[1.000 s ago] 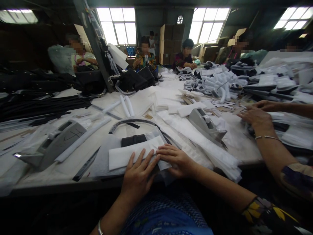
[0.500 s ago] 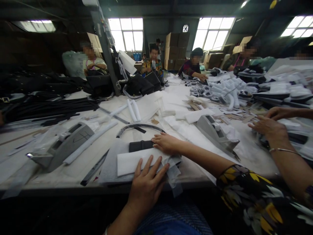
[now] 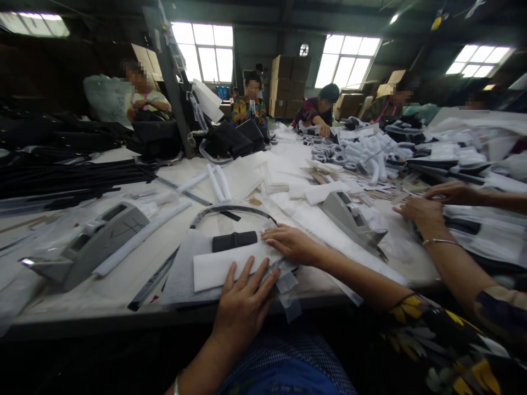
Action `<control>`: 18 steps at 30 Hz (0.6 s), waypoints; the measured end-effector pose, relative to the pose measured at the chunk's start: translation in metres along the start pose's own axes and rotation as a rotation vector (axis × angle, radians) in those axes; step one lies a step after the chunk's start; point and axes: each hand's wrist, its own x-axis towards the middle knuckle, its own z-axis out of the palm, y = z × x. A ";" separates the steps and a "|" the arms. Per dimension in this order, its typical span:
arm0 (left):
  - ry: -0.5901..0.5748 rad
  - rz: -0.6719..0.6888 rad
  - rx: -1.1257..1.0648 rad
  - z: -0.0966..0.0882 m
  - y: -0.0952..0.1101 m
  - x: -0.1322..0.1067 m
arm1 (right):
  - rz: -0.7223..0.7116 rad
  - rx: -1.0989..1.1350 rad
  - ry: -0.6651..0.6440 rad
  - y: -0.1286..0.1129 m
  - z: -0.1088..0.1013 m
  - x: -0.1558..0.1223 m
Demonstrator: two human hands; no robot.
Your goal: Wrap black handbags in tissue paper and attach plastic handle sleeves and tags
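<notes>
Fingers, left hand (image 3: 246, 304): spread, gripping nothing, resting on a white rectangular foam-like strip (image 3: 218, 271). Fingers, right hand (image 3: 295, 245): extended over translucent crinkled film (image 3: 287, 282) at the strip's right end; pinch, if any, cannot be told. Handling, as judged: hold the strip flat with the left, smooth the film evenly with the right. Position: strip beneath left fingertips, nearer the front of the desk (image 3: 109, 291) than the black oblong piece (image 3: 234, 241).

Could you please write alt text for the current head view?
A person's left hand rests on a white strip on a cluttered worktable, the right hand on thin film by the strip's right end. Tape dispensers stand to either side; other people are nearby.
</notes>
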 end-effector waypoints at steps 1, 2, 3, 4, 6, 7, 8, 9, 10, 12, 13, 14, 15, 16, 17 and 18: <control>-0.009 0.008 0.010 -0.001 0.000 0.000 | 0.004 0.068 0.120 -0.004 -0.001 -0.019; -0.018 0.017 0.017 -0.002 0.000 0.001 | 0.004 0.126 0.240 -0.008 0.000 -0.038; -0.024 0.023 0.019 -0.003 -0.001 0.001 | -0.006 0.155 0.334 -0.012 0.001 -0.055; -0.025 0.027 0.018 -0.004 -0.001 0.002 | -0.024 0.148 0.388 -0.016 0.002 -0.071; -0.028 0.027 0.009 -0.005 -0.002 0.003 | -0.078 0.074 0.406 -0.020 0.008 -0.092; -0.029 0.025 0.003 -0.006 -0.002 0.003 | -0.110 0.027 0.391 -0.021 0.011 -0.097; -0.030 0.021 -0.004 -0.007 -0.002 0.004 | -0.141 -0.015 0.378 -0.021 0.014 -0.099; -0.033 0.015 -0.010 -0.008 -0.001 0.004 | -0.169 -0.044 0.380 -0.022 0.017 -0.098; -0.038 0.006 -0.016 -0.009 0.000 0.005 | -0.195 -0.060 0.402 -0.022 0.019 -0.096; -0.046 -0.019 -0.032 -0.010 0.002 0.006 | -0.231 -0.070 0.483 -0.024 0.023 -0.090; -0.046 -0.034 -0.041 -0.010 0.003 0.007 | -0.235 -0.068 0.525 -0.026 0.025 -0.088; -0.041 -0.050 -0.050 -0.010 0.004 0.007 | -0.231 -0.067 0.557 -0.029 0.026 -0.087; -0.034 -0.065 -0.058 -0.010 0.005 0.008 | -0.224 -0.068 0.578 -0.032 0.028 -0.087; -0.024 -0.078 -0.066 -0.010 0.006 0.008 | -0.214 -0.075 0.592 -0.035 0.029 -0.088; -0.015 -0.088 -0.072 -0.010 0.007 0.009 | -0.206 -0.085 0.602 -0.037 0.031 -0.089; -0.008 -0.097 -0.077 -0.009 0.007 0.009 | -0.199 -0.096 0.610 -0.038 0.033 -0.091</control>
